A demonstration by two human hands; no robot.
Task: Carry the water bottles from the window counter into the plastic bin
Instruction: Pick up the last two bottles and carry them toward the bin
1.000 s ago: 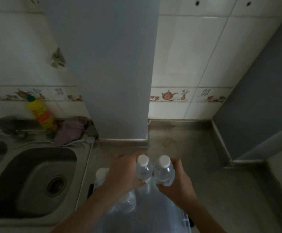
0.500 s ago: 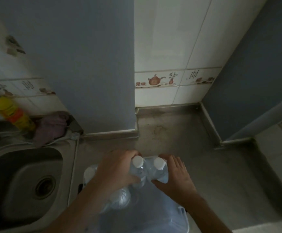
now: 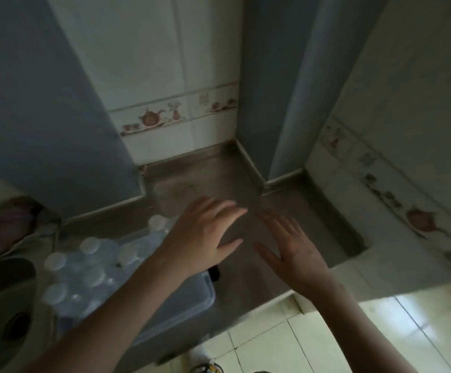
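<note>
Several clear water bottles (image 3: 84, 275) with white caps stand upright in the clear plastic bin (image 3: 192, 300) at the lower left of the steel counter. My left hand (image 3: 205, 235) hovers over the bin's right end, fingers spread, holding nothing. My right hand (image 3: 294, 251) is to its right above the bare counter (image 3: 259, 205), also spread and empty. My left forearm hides part of the bin.
A steel sink (image 3: 6, 313) lies left of the bin, with a crumpled cloth (image 3: 6, 227) behind it. Grey wall panels and tiled walls close in the counter at the back and right. Pale floor tiles (image 3: 326, 332) show past the counter's front edge.
Both hands have let go of the two bottles, which now stand in the bin, and have moved right over the counter. The view has swung right.
</note>
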